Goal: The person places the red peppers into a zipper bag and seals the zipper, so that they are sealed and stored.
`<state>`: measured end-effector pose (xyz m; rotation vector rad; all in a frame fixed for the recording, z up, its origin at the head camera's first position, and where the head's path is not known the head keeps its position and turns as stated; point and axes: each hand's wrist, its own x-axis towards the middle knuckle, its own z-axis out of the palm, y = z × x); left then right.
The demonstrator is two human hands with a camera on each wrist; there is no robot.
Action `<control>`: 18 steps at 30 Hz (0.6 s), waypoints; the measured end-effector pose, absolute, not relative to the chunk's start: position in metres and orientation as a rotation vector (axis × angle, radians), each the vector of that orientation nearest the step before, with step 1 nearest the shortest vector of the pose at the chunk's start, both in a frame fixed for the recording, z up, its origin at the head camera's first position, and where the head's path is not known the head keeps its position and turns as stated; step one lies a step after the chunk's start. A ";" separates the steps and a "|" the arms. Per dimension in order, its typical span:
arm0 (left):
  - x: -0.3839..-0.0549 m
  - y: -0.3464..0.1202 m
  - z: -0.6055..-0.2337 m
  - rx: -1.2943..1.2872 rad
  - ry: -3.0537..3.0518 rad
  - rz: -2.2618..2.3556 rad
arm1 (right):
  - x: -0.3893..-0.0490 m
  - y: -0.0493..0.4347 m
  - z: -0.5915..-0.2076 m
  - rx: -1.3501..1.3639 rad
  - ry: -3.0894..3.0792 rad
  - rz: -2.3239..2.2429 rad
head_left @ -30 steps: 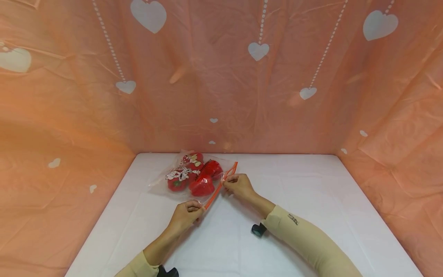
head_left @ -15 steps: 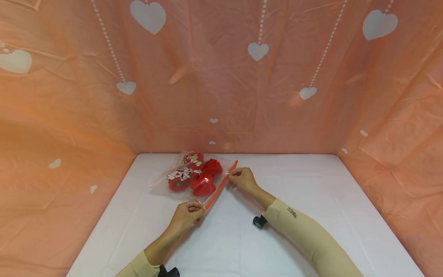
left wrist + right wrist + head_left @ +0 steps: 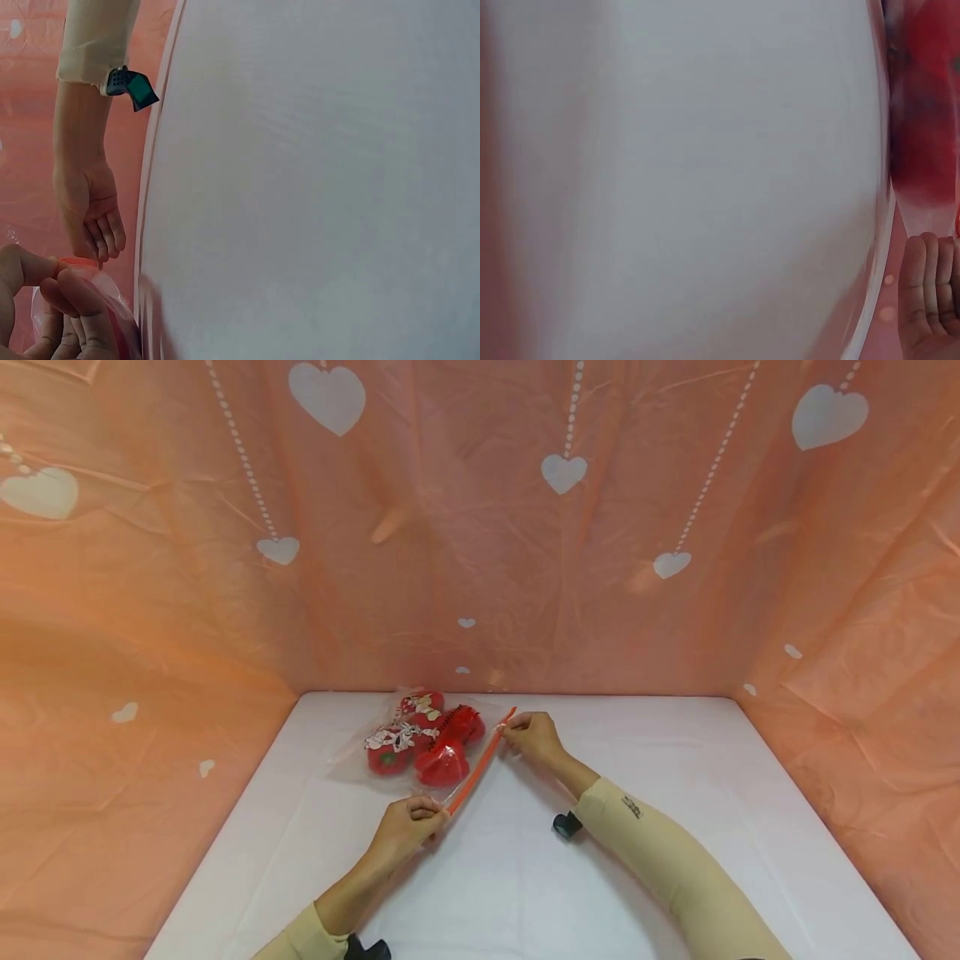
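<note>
A clear zip bag (image 3: 352,767) with printed white cartoon figures lies near the back of the table, holding several red bell peppers (image 3: 441,765). Its orange zip strip (image 3: 480,768) runs slantwise between my hands. My left hand (image 3: 405,831) pinches the near end of the strip between thumb and fingers. Close to the far end, my right hand (image 3: 534,739) pinches the strip with thumb and forefinger. In the left wrist view the other fingers of the right hand (image 3: 86,202) hang loosely. The right wrist view catches red peppers (image 3: 928,142) through the plastic.
A white cloth covers the table (image 3: 675,827). Peach curtains (image 3: 510,568) with white hearts stand behind it and on both sides. A black wrist camera (image 3: 567,825) sits at the right cuff, and another wrist camera (image 3: 367,948) at the left.
My right hand has slid along the orange strip, away from me and slightly right, to near its far end. The left hand stays at the near end.
</note>
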<state>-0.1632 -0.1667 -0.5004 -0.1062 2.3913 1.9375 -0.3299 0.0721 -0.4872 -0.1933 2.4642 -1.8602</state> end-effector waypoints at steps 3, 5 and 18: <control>-0.163 -0.167 -0.501 -0.092 2.402 1.928 | -0.334 0.073 -0.487 -0.201 2.483 -1.853; -0.163 -0.167 -0.501 -0.089 2.401 1.928 | -0.336 0.074 -0.486 -0.204 2.498 -1.844; -0.164 -0.168 -0.503 -0.109 2.382 1.940 | -0.354 0.083 -0.484 -0.151 2.580 -1.806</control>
